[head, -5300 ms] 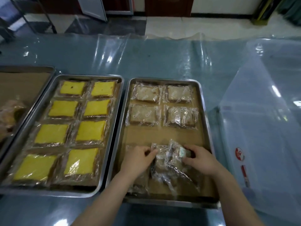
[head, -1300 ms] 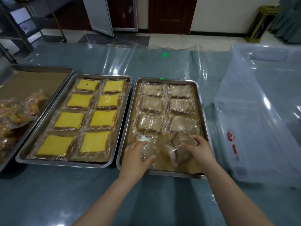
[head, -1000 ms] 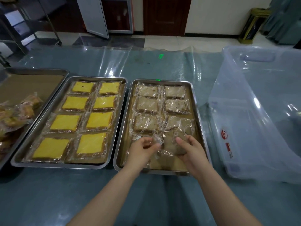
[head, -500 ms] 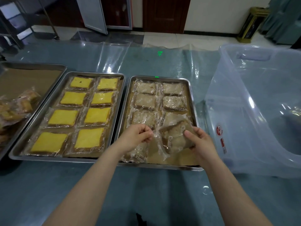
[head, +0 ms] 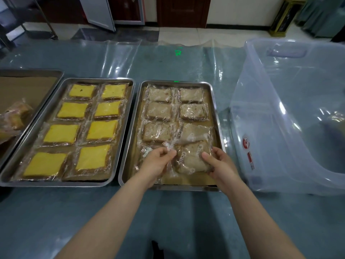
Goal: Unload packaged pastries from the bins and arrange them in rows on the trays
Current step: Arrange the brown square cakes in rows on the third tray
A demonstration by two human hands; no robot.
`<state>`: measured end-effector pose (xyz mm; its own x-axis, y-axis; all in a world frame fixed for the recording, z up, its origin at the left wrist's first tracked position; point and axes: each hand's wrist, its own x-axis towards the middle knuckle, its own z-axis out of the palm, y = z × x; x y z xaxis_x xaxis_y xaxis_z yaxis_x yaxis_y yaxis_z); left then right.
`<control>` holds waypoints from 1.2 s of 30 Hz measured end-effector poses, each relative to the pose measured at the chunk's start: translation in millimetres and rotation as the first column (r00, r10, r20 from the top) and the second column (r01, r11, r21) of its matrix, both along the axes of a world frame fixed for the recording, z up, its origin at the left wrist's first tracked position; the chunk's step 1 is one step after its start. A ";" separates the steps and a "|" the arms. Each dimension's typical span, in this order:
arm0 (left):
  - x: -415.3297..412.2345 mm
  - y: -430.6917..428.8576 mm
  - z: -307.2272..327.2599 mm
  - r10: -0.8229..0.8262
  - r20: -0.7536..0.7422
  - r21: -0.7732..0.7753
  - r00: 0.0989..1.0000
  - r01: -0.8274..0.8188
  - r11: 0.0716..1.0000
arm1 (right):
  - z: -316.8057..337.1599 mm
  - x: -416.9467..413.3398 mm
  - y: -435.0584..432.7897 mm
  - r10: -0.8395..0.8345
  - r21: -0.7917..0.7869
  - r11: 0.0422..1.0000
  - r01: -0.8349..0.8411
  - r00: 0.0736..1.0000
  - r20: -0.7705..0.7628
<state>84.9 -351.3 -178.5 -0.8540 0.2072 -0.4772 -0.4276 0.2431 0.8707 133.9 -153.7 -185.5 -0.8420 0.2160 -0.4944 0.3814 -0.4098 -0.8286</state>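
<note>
A steel tray (head: pixel 130 146) in front of me holds brown packaged pastries in two columns. Both hands hold one wrapped brown pastry (head: pixel 192 157) at the tray's near right slot. My right hand (head: pixel 218 163) grips its right edge. My left hand (head: pixel 156 161) pinches the clear wrapper at its left corner. Under my left hand lies another packet (head: pixel 147 152), partly hidden. To the left, a second tray (head: pixel 128 85) carries yellow packaged cakes (head: pixel 101 129) in two columns. A clear plastic bin (head: pixel 280 128) stands at the right.
A third tray (head: pixel 37 73) at the far left holds a heap of bagged golden pastries (head: pixel 15 116). Clear plastic sheeting covers the blue-grey table (head: pixel 168 217). Something pale shows faintly inside the bin (head: pixel 336 116). Floor and doors lie beyond the table.
The brown pastry has been lowered from a tilted, lifted hold to nearly flat in the near right slot. Both hands stay on it.
</note>
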 end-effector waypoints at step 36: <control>-15.2 -45.8 -41.9 -0.192 -0.296 -0.691 0.936 -0.071 0.719 | -53.8 -27.2 -4.3 0.560 0.766 -0.462 -0.447 0.522 0.643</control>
